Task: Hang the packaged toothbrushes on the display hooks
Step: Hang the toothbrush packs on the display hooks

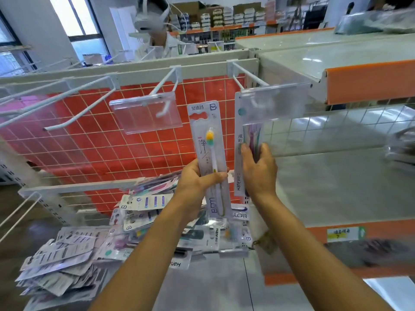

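Fingers first: on my left hand [197, 182] the thumb [215, 176] lies across the front of a single-brush pack [207, 140] and the other fingers curl round behind it, so that's a solid grip at about mid-height. The pack stands upright, yellow-green bristles at the top, in front of the red grid panel [101, 149] and between the two hooks.

My right hand [260, 173] has its fingers [266, 151] and thumb pinching a multi-brush pack [241, 131] by its edges, back of the hand towards me. That pack is upright too, and its top is tucked behind the clear tag holder [271, 104] on the right hook [249, 75]. Can't tell if the hang hole is actually on the wire, since the plastic blurs it.

The middle hook [167, 84], up and left of the single-brush pack, carries only its own clear tag [146, 112].

Below my forearms, near me, there's a messy pile of packs [94, 243] spread over the low shelf [213, 283]. Orange-edged shelves [370, 81] run off to the right. On the far side of the rack there's a person [157, 46] wearing a headset.
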`<action>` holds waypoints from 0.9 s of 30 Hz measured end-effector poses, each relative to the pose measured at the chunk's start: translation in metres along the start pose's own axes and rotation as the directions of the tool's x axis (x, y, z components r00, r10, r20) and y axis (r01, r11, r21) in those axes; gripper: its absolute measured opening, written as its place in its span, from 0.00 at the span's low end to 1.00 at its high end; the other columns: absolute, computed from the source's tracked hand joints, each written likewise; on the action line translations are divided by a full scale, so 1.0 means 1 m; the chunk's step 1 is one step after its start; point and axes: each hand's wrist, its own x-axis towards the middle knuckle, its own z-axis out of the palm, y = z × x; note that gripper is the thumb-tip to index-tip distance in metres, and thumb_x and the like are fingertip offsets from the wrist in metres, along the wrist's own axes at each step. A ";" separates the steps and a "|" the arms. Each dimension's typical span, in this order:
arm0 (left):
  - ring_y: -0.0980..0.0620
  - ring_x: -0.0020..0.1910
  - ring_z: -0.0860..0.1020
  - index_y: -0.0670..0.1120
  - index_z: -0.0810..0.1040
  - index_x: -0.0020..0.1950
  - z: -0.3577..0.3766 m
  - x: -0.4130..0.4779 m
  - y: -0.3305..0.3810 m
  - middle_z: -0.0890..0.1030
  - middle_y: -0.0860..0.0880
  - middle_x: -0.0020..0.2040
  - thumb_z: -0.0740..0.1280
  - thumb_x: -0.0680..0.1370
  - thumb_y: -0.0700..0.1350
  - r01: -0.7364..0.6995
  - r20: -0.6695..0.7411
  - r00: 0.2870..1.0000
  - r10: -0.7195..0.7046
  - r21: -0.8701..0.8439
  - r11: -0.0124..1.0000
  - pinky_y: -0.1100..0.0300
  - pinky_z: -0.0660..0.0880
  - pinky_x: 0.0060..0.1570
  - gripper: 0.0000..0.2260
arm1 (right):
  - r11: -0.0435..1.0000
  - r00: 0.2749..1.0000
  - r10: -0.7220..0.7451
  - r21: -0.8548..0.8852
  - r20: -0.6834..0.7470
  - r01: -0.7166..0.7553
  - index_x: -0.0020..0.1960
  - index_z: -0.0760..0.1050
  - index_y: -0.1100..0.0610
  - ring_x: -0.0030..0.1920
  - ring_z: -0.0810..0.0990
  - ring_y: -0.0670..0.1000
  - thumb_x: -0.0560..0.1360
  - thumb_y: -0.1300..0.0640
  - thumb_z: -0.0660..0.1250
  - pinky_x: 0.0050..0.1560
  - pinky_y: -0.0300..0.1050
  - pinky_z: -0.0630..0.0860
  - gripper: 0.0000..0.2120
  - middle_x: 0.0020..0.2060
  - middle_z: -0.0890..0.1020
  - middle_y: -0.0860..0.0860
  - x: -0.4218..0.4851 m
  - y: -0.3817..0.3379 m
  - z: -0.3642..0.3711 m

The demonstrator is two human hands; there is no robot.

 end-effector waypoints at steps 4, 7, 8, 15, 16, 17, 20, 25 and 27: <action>0.56 0.36 0.81 0.44 0.77 0.48 -0.008 0.007 -0.002 0.82 0.54 0.35 0.69 0.74 0.31 -0.002 -0.032 0.999 0.003 0.026 1.000 0.60 0.78 0.39 0.09 | 0.994 0.998 0.010 -0.107 0.070 -0.003 0.47 0.70 0.54 0.38 0.79 0.46 0.80 0.46 0.60 0.39 0.43 0.78 0.11 0.37 0.78 0.47 0.033 0.003 0.016; 0.56 0.37 0.81 0.45 0.78 0.49 -0.013 0.012 -0.002 0.82 0.55 0.35 0.71 0.72 0.40 0.006 -0.053 0.999 -0.006 0.010 1.000 0.59 0.78 0.41 0.08 | 0.978 0.993 0.059 -0.204 0.102 -0.037 0.50 0.75 0.56 0.37 0.79 0.48 0.80 0.43 0.57 0.41 0.48 0.79 0.17 0.39 0.81 0.51 0.061 0.002 0.029; 0.56 0.38 0.81 0.46 0.78 0.50 -0.014 0.012 -0.002 0.82 0.55 0.35 0.71 0.71 0.44 0.011 -0.061 0.998 -0.011 0.002 1.000 0.57 0.77 0.42 0.09 | 0.972 0.987 0.108 -0.222 0.116 -0.080 0.47 0.76 0.56 0.38 0.81 0.52 0.80 0.43 0.57 0.42 0.51 0.80 0.19 0.41 0.82 0.55 0.069 0.001 0.033; 0.54 0.41 0.80 0.48 0.79 0.49 -0.020 0.008 -0.003 0.82 0.54 0.38 0.65 0.75 0.49 0.016 -0.074 0.997 -0.018 -0.033 0.999 0.54 0.76 0.50 0.07 | 0.991 0.982 0.067 -0.124 0.179 -0.045 0.51 0.72 0.53 0.49 0.82 0.63 0.81 0.43 0.57 0.48 0.64 0.80 0.14 0.51 0.81 0.65 0.104 -0.003 0.045; 0.54 0.42 0.80 0.48 0.79 0.49 -0.021 0.007 -0.004 0.82 0.53 0.39 0.65 0.76 0.48 0.006 -0.081 0.997 -0.008 -0.019 1.000 0.54 0.77 0.49 0.07 | 0.990 0.981 0.058 -0.136 0.183 -0.033 0.50 0.71 0.52 0.48 0.83 0.62 0.81 0.43 0.57 0.48 0.64 0.80 0.13 0.50 0.81 0.64 0.110 0.001 0.046; 0.53 0.43 0.80 0.48 0.79 0.50 -0.022 0.006 -0.004 0.82 0.52 0.40 0.64 0.77 0.47 -0.006 -0.087 0.996 0.006 0.003 1.000 0.55 0.78 0.49 0.06 | 0.990 0.981 0.050 -0.141 0.189 -0.024 0.48 0.71 0.50 0.47 0.83 0.61 0.80 0.40 0.57 0.46 0.64 0.80 0.14 0.49 0.82 0.62 0.116 0.005 0.047; 0.52 0.44 0.81 0.48 0.79 0.50 -0.027 0.003 -0.003 0.83 0.51 0.43 0.64 0.78 0.44 -0.027 -0.084 0.996 0.032 0.058 0.998 0.57 0.80 0.48 0.05 | 0.986 0.972 0.072 -0.165 0.222 -0.035 0.48 0.73 0.50 0.44 0.84 0.59 0.78 0.37 0.57 0.43 0.63 0.82 0.17 0.45 0.83 0.59 0.137 0.023 0.048; 0.60 0.43 0.82 0.50 0.78 0.50 -0.035 0.002 0.006 0.84 0.59 0.41 0.65 0.78 0.39 -0.089 0.031 0.996 0.086 0.147 0.985 0.61 0.80 0.44 0.07 | 0.961 0.976 0.102 -0.272 0.193 -0.046 0.53 0.73 0.54 0.43 0.84 0.57 0.80 0.40 0.55 0.45 0.60 0.82 0.18 0.47 0.82 0.60 0.132 0.005 0.050; 0.60 0.42 0.83 0.50 0.77 0.50 -0.044 -0.001 0.009 0.84 0.59 0.40 0.65 0.78 0.37 -0.103 0.063 0.994 0.094 0.146 0.984 0.63 0.79 0.43 0.08 | 0.964 0.980 0.100 -0.260 0.173 -0.053 0.53 0.73 0.54 0.45 0.84 0.57 0.78 0.37 0.56 0.46 0.60 0.82 0.21 0.49 0.82 0.59 0.129 0.004 0.053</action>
